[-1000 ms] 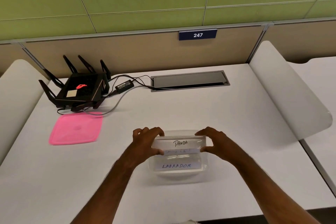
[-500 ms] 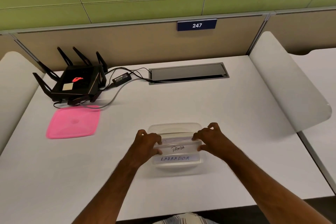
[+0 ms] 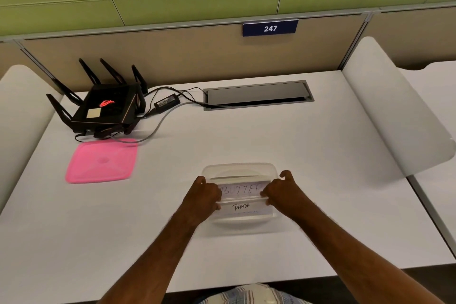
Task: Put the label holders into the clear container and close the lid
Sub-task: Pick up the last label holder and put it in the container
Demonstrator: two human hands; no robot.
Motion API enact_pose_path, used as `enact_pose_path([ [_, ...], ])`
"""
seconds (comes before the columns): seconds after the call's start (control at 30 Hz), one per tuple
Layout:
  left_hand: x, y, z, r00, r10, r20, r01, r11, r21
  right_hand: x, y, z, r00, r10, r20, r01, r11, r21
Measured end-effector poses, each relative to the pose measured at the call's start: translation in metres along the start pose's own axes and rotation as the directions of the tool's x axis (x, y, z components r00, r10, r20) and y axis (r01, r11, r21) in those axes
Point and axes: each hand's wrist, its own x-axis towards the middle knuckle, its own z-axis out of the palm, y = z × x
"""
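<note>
It was an office. The white tabletop (image 3: 246, 136) sat in a booth with low tan walls (image 3: 172, 57) and a blue sign (image 3: 270, 28) that said 247. A black router (image 3: 106, 106) and a metal cable hatch (image 3: 257, 95) were there.

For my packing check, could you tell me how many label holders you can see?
2: the "PANDA" holder nearer the person, and another holder just behind it, both in the container. More may be hidden underneath.

I see bare white desk surface (image 3: 283, 136) open on every side of the clear plastic container (image 3: 240, 170). The flat pink square lid (image 3: 102, 160) lies far left, the black antennaed router (image 3: 106, 106) and its cables behind it.
</note>
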Motion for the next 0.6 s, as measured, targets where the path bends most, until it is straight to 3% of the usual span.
enact_pose_path([
  [0.13,0.005,-0.002,0.003,0.997,-0.071,0.028,0.070,0.997,0.041,0.002,-0.004,0.002,1.000,0.002,0.012,-0.002,1.000,-0.002],
  [0.3,0.006,-0.002,-0.002,0.993,0.061,0.101,-0.084,0.967,0.241,0.004,-0.006,0.003,1.000,0.012,-0.001,-0.012,0.999,-0.034],
  [0.47,0.008,0.001,-0.003,0.996,0.078,0.048,-0.089,0.950,0.299,-0.002,-0.009,-0.005,1.000,0.019,-0.001,-0.019,1.000,-0.018],
  [0.6,0.006,0.000,-0.006,0.992,0.119,0.033,-0.123,0.937,0.326,-0.012,-0.018,-0.023,0.994,-0.019,-0.110,0.022,0.999,0.025],
])
